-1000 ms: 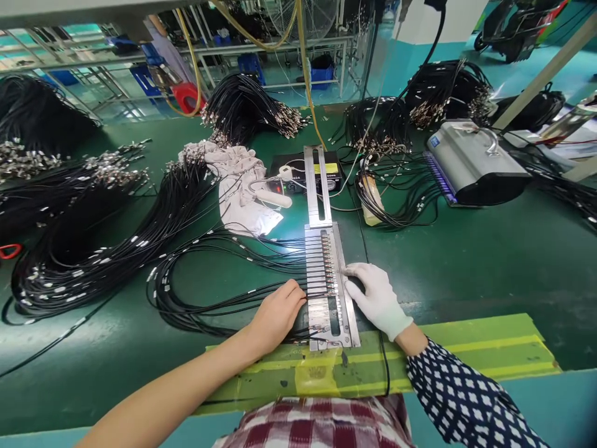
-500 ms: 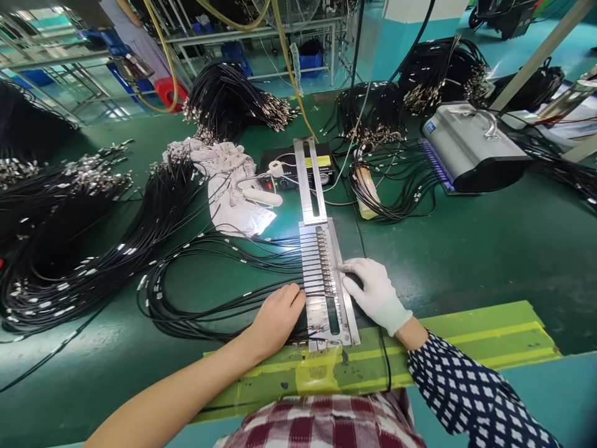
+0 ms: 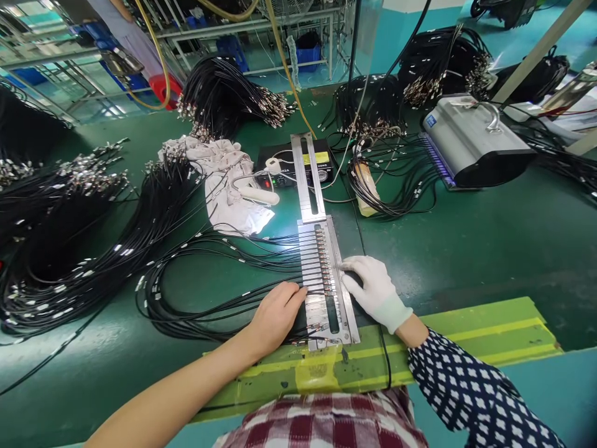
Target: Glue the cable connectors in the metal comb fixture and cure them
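Observation:
A slotted metal fixture (image 3: 336,249) lies lengthwise before me, with a row of black cables (image 3: 275,267) running into its left side. Their metal connector ends (image 3: 323,258) line up along the slot. My left hand (image 3: 277,314), bare, is closed at the fixture's left edge, with thumb and forefinger together on a black cable; its other fingers are partly hidden. On the opposite side my right hand (image 3: 373,289), in a white glove, has forefinger and thumb tips against the fixture's right rail. A few connectors lie at the near end.
Long bundles of black cable (image 3: 107,261) cover the left of the green table. Behind the fixture are a black control box (image 3: 289,165), a white cloth (image 3: 228,168) and a lit lamp. A silver machine (image 3: 476,140) stands at right. A person stands behind, far left.
My left hand has shifted very slightly at the fixture's edge. The right hand keeps its place on the rail. The whole view has tilted a little.

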{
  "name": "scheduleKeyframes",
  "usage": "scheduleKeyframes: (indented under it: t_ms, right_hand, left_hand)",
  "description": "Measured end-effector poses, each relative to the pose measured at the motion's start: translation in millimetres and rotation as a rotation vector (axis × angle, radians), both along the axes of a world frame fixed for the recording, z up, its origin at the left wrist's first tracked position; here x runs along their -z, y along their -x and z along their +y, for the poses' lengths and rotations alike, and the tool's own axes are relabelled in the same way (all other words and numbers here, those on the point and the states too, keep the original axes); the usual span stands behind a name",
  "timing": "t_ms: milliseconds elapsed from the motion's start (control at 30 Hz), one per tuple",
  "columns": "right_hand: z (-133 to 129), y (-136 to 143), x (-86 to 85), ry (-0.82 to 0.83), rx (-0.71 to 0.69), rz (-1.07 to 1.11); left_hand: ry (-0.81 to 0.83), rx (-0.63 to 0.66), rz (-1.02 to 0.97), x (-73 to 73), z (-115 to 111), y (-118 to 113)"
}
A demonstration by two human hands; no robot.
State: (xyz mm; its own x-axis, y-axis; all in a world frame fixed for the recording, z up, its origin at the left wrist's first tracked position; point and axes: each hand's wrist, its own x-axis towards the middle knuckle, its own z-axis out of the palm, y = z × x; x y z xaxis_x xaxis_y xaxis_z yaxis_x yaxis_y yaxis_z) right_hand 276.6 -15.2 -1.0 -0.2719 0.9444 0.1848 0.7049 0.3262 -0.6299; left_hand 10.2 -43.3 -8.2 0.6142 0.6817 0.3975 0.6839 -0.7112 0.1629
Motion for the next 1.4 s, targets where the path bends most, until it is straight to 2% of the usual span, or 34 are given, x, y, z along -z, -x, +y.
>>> scheduleKeyframes:
  t_ms: [200,533,667,800,867,933,1033,1167,1267,1400]
  right_hand:
    - [0,1,-1.3,0.011,-0.006,0.002]
    - [0,-1,-1.2,0.009,-0.011,0.009]
    - [1,0,-0.5,0.004,-0.015,0.012]
    - [4,1,0.6,0.001,-0.012,0.004]
    - [6,1,1.2,-0.008,-0.005,0.001]
    - [6,0,1.2,-0.02,-0.01,0.007]
    - [2,-1,0.3,-0.033,-0.032,0.018]
    - [-3,-3,1.9,-0.048,-0.051,0.017]
    - [-2,-3,4.7,-0.05,-0.044,0.019]
    - [1,-2,5.3,-0.046,-0.042,0.014]
  left_hand:
    - [-0.025,0.126,0.005,3.7,0,3]
    - [0.013,0.238,0.002,-10.2,12,4]
    - [0.055,0.172,0.051,-10.8,5,8]
    - [0.069,0.096,0.149,-4.6,-5,8]
    - [0.137,0.082,0.147,-4.5,-7,7]
    - [0.257,0.068,0.099,-10.9,-8,7]
    - [0.512,0.019,0.013,-30.7,-14,12]
    - [0.813,-0.029,0.003,-52.3,-33,34]
    - [0.88,-0.092,0.042,-54.4,-44,51]
    - [0.895,-0.158,0.0,-49.9,-45,61]
